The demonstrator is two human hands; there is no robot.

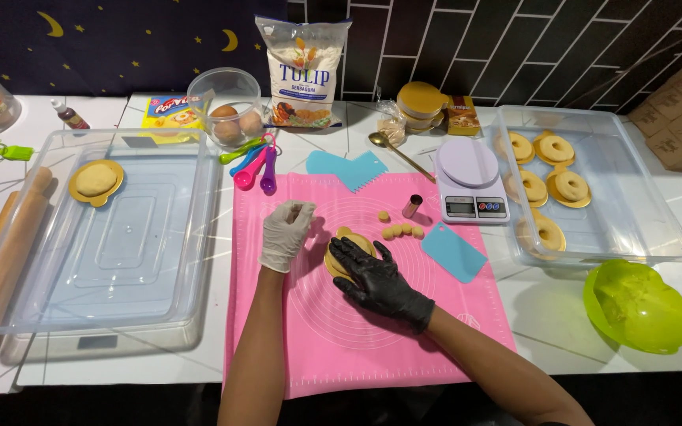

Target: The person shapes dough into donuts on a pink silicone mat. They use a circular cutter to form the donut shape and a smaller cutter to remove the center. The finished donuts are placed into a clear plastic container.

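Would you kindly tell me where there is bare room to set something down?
The left tray is bare except one dough disc. The pink mat is free near its front edge. It is crowded behind the hands, around the scale, and in the right tray.

white flour bag (pixel 303 72) back centre | yellow packet (pixel 169 112) left of it | scale's grey screen (pixel 459 207)

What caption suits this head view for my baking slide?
Black-gloved right hand presses a dough round on a pink mat; the white-gloved left hand is raised beside it.
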